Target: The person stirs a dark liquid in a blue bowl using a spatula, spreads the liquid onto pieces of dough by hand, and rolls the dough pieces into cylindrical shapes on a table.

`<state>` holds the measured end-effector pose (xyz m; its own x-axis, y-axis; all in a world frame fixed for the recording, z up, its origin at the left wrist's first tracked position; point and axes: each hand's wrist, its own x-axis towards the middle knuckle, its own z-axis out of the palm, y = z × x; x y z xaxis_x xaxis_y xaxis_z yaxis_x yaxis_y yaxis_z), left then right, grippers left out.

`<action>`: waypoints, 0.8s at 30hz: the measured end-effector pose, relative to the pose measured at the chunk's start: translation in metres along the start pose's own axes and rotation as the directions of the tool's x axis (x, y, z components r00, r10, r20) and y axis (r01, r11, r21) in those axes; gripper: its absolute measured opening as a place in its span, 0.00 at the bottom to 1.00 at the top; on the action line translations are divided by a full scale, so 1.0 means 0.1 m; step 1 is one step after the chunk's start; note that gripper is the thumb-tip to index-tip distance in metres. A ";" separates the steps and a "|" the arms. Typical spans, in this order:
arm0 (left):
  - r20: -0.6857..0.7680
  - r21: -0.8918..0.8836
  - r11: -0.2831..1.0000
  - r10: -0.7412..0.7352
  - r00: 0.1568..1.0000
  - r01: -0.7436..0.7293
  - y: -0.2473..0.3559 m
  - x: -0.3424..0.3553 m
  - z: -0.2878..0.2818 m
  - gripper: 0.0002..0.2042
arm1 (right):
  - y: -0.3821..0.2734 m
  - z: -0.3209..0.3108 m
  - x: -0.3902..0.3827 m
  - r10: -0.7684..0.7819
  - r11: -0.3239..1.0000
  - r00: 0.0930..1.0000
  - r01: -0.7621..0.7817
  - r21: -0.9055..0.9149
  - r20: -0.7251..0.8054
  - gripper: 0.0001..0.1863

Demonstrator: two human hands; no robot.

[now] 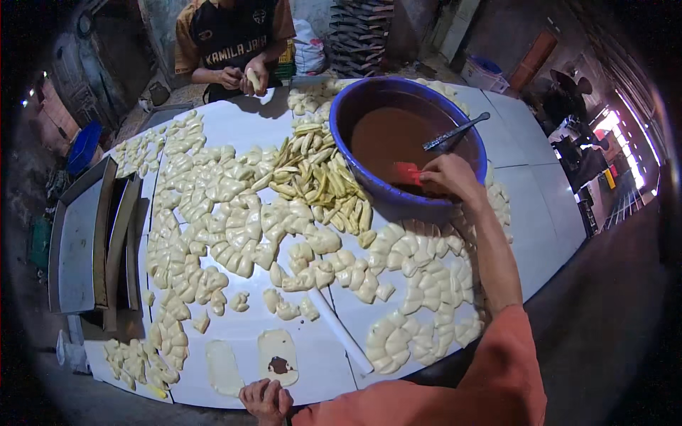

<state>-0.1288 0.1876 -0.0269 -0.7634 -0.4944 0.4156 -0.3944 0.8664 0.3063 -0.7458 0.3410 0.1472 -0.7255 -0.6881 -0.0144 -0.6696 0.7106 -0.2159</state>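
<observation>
My right hand (449,176) reaches over the near rim of a large blue basin (344,153) of brown, chocolate-like liquid (387,138). Its closed fingers grip a red scraper (407,172), whose end is at the liquid. My left hand (266,400) is at the table's near edge, fingers curled; whether anything is in them is hidden. Just beyond it lies a flattened dough piece (278,344) with a dark brown dab (280,365) on it. To its left lies a second, plain flattened dough piece (223,366). A white rolling pin (339,330) lies slantwise to the right.
Shaped dough pieces (238,227) cover much of the white table. Peeled bananas (320,174) are heaped beside the basin. A dark-handled utensil (458,131) leans in it. Metal trays (82,241) stand at the left. Across the table, a person (234,42) holds a pale piece.
</observation>
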 end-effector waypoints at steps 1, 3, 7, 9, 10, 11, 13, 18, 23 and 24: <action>-0.001 0.006 1.000 -0.001 1.000 0.001 0.00 -0.01 0.01 0.08 | 0.00 0.07 0.08 0.016 0.996 0.997 -0.009 -0.086 0.079 0.14; -0.039 -0.007 1.000 0.020 0.999 -0.020 -0.02 -0.01 0.03 0.08 | 0.07 0.22 0.22 -0.010 0.992 0.993 0.025 -0.122 0.121 0.14; -0.019 -0.012 1.000 -0.010 1.000 0.010 0.06 0.05 0.01 0.08 | 0.48 0.37 0.34 -0.157 0.978 0.961 0.120 0.170 0.227 0.17; 0.061 -0.019 1.000 0.025 0.998 -0.024 -0.05 -0.11 0.00 0.16 | 0.51 0.24 0.31 -0.094 0.882 0.938 -0.077 0.464 0.334 0.17; 0.140 -0.041 0.997 0.066 0.988 -0.061 -0.13 -0.21 0.01 0.25 | 0.42 0.13 0.27 -0.026 0.858 0.904 -0.198 0.473 0.426 0.16; 0.136 -0.041 0.998 0.062 0.989 -0.057 -0.20 -0.31 0.05 0.25 | 0.39 0.06 0.27 -0.030 0.860 0.905 -0.193 0.472 0.425 0.16; 0.151 -0.071 0.994 0.091 0.984 -0.082 -0.30 -0.46 0.17 0.27 | 0.39 -0.04 0.25 0.040 0.849 0.819 -0.330 0.414 0.572 0.15; 0.037 -0.010 0.998 -0.057 0.998 0.057 0.02 -0.01 0.00 0.10 | 0.36 0.01 0.22 0.030 0.797 0.837 -0.350 0.493 0.546 0.13; 0.021 0.031 0.999 -0.033 0.999 0.033 0.03 0.00 -0.02 0.11 | 0.44 0.05 0.23 -0.036 0.737 0.809 -0.375 0.563 0.587 0.14; 0.029 0.025 0.999 -0.040 0.999 0.039 0.03 0.00 -0.03 0.11 | 0.44 0.05 0.21 -0.039 0.737 0.807 -0.374 0.562 0.589 0.14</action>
<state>-0.1288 0.1900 -0.0231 -0.7615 -0.5262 0.3784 -0.4365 0.8480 0.3006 -0.7897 0.3566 0.1321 -0.4662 -0.6698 -0.5779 -0.1327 0.6988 -0.7029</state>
